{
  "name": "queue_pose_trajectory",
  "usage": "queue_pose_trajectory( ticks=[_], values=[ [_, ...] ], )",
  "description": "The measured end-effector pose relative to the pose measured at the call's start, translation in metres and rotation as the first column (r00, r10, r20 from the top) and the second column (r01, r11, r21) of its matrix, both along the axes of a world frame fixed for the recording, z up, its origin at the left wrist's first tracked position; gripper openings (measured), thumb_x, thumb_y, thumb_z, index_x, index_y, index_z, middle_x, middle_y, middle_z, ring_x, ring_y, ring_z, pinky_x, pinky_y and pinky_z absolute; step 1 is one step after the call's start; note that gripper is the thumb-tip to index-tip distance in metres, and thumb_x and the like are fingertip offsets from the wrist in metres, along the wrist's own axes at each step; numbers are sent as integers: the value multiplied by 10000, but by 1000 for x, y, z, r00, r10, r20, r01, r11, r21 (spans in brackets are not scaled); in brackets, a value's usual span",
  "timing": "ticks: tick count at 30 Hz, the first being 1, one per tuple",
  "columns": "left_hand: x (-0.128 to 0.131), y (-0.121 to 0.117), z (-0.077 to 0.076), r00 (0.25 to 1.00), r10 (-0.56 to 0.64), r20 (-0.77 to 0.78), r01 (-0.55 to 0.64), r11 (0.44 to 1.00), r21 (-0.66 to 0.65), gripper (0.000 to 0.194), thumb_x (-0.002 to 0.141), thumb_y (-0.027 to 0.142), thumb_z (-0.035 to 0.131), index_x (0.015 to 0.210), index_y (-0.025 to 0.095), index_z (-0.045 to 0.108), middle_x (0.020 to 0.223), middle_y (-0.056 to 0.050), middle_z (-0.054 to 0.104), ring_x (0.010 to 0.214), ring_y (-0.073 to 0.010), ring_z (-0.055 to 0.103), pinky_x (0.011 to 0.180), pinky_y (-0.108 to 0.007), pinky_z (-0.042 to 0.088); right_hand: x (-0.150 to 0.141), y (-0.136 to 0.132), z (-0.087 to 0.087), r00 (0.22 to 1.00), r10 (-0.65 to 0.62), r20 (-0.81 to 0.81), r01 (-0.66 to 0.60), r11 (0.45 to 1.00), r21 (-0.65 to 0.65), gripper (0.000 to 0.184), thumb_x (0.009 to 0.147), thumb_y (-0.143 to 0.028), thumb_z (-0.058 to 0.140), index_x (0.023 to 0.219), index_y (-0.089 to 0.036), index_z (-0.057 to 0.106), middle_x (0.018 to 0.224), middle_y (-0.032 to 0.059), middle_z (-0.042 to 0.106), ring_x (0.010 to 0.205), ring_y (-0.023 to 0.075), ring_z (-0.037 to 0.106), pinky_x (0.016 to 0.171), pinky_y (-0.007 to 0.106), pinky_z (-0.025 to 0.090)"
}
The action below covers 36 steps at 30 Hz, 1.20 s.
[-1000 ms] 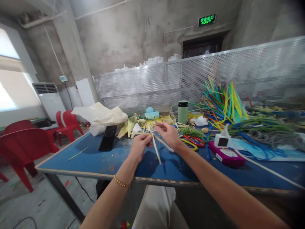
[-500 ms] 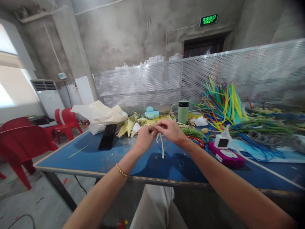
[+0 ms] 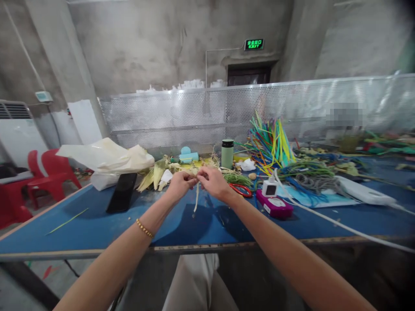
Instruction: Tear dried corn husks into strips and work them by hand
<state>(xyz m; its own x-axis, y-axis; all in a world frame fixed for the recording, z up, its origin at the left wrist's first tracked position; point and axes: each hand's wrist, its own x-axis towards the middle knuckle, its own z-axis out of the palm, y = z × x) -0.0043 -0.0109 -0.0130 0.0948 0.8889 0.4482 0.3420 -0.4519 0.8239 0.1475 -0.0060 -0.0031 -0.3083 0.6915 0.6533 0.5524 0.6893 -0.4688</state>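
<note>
My left hand point(image 3: 182, 185) and my right hand point(image 3: 212, 182) meet above the blue table, fingertips pinched close together. Between them they grip a thin pale strip point(image 3: 196, 199), which looks like dried husk. One narrow end of it dangles straight below the fingers; the part inside the pinch is hidden. A gold bead bracelet point(image 3: 144, 229) circles the left wrist. Just beyond the hands lies a heap of pale husks point(image 3: 158, 172), with green stalks point(image 3: 236, 179) to the right of it.
A black phone point(image 3: 122, 192) and white plastic bag point(image 3: 110, 160) lie at left. Behind the hands stand a green bottle point(image 3: 227, 154) and a bundle of coloured strips point(image 3: 272, 142). At right are a magenta box point(image 3: 275, 206), a white charger point(image 3: 269, 187) and a white cable point(image 3: 327, 226).
My view has swung to the right, so the table and its objects sit further left. Both hands stay pinched together; two strip ends hung below them earlier, and one shows now.
</note>
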Motion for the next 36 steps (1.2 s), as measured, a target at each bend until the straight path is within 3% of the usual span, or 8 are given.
queue_pose_trajectory(
  ticks=[5,10,13,17,21,26,33,36],
  values=[
    [5,5,1,993,-113,41,119,979,-166,161,662,182,644,517,127,599,482,-5,550,451,-93,468,473,-227,316,4,10,-14,999,-4,-43,-2,991,-131,93,805,-129,533,735,-160,586,668,30,645,558,133,584,589,261,443],
    [6,12,-15,974,-113,199,158,960,-232,82,664,170,634,604,118,656,533,-27,598,451,-103,509,451,-226,290,8,17,-27,982,26,-187,-78,958,-275,125,798,-141,488,843,-166,601,700,29,659,498,132,596,504,245,450],
    [6,13,-24,911,-144,385,248,940,-235,102,647,209,673,627,111,656,585,-47,621,490,-113,536,475,-230,303,10,19,-29,980,-26,-195,-27,964,-264,174,786,-148,481,904,-162,607,736,38,670,503,127,585,519,243,445],
    [6,9,-26,796,-245,554,396,903,-169,181,626,263,718,705,106,674,635,-49,627,540,-119,545,516,-242,326,16,21,-24,989,-116,-94,106,989,-100,251,823,-297,498,633,-168,598,618,39,617,584,148,544,583,261,400],
    [8,6,-26,793,-315,522,432,895,-116,193,636,274,730,728,113,675,643,-36,618,557,-112,532,530,-245,316,17,16,-18,984,-9,-177,-11,993,-115,393,815,-438,525,537,-169,598,591,39,597,651,166,526,614,278,379],
    [10,3,-26,798,-363,481,458,884,-93,185,659,285,733,716,121,671,629,-34,614,569,-114,533,547,-249,311,15,8,-15,829,97,-551,-357,850,-388,302,654,-449,721,713,-156,678,624,-2,623,566,117,504,549,252,370],
    [7,1,-26,774,-456,440,534,843,-67,175,677,287,740,698,118,699,630,-35,606,592,-106,502,586,-256,321,13,5,-13,686,168,-708,-646,589,-486,326,624,-433,766,753,-154,659,636,31,643,553,143,564,535,278,431],
    [7,1,-25,750,-449,486,549,832,-78,195,666,284,754,763,118,721,645,-36,612,590,-104,496,588,-259,321,12,3,-11,593,134,-794,-683,606,-407,316,561,-359,824,678,-177,594,576,-26,574,516,107,519,541,261,446]
  ],
)
